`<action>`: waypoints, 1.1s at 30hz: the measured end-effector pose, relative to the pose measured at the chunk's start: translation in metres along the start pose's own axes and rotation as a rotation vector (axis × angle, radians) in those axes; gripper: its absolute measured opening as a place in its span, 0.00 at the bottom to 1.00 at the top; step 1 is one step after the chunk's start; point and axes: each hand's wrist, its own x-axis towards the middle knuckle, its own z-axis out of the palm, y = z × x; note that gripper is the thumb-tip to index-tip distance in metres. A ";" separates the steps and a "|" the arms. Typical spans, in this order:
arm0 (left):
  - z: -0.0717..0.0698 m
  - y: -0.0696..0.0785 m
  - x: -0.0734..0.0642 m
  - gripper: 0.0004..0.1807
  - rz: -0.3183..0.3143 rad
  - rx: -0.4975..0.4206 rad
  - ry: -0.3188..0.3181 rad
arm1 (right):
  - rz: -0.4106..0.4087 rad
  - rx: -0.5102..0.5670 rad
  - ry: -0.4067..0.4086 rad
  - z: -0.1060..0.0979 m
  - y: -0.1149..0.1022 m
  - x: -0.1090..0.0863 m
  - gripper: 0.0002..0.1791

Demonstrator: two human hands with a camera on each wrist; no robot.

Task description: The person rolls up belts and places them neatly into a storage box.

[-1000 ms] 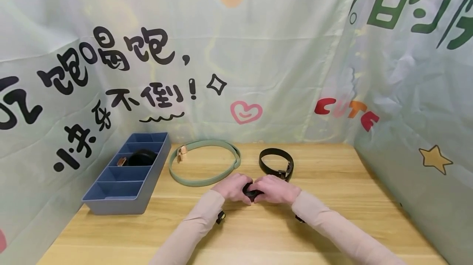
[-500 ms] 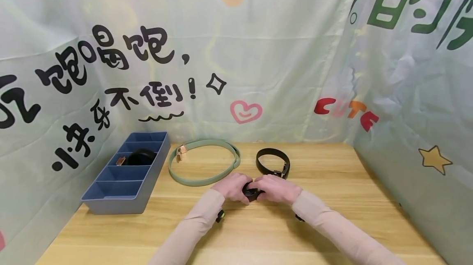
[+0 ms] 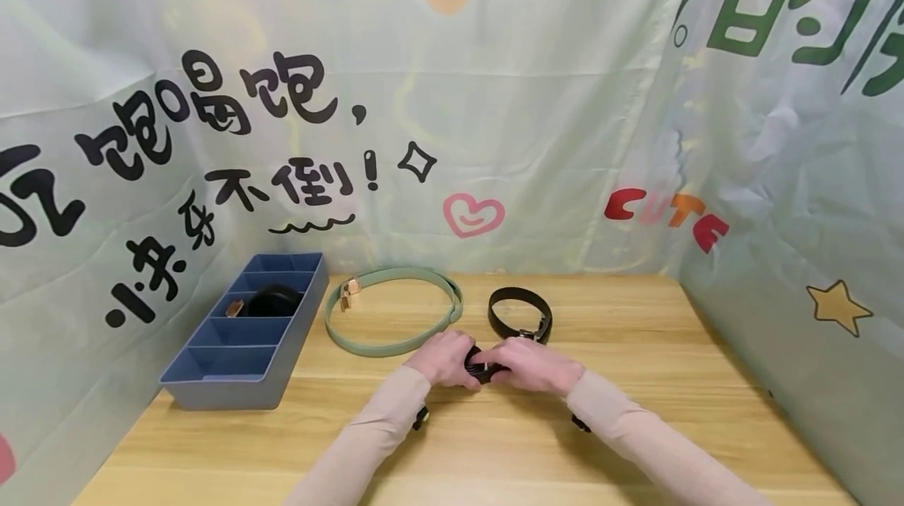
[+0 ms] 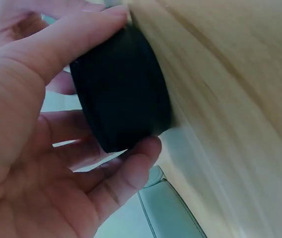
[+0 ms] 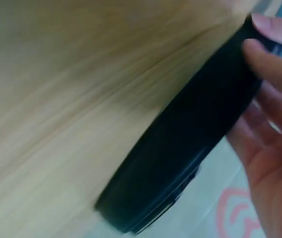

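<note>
Both hands hold a tightly coiled black belt [image 3: 474,365] on the table. In the left wrist view, the thumb and fingers of my left hand [image 3: 441,359] clasp the coil [image 4: 121,94] from opposite sides. My right hand [image 3: 537,365] pinches the coil's right side with fingertips. Behind the hands, a black belt loop [image 3: 493,321] with a dark metal buckle stands on edge. My right hand hides whether it joins the coil. In the right wrist view a black strap [image 5: 180,129] runs from the fingertips down to the lower left.
A green belt [image 3: 377,351] with a gold-coloured buckle lies in a wide loop at the back. At left stands a blue-grey divided tray [image 3: 300,341]; one compartment holds a rolled black belt [image 3: 274,300] with a copper-coloured buckle. Printed cloth [image 3: 551,137] hangs around the table.
The black loop behind the hands has shifted left and looks slightly smaller, its buckle moving left too. Both hands stay at nearly the same spot on the coil.
</note>
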 end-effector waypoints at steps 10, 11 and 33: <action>-0.005 0.001 -0.001 0.25 0.000 0.049 -0.034 | 0.489 -0.026 -0.039 -0.028 0.040 -0.021 0.20; -0.004 0.001 -0.001 0.25 -0.005 0.051 -0.037 | 0.523 -0.014 -0.063 -0.029 0.043 -0.023 0.15; -0.004 0.002 -0.004 0.26 -0.032 0.051 -0.024 | 0.838 -0.138 0.107 -0.031 0.090 -0.076 0.26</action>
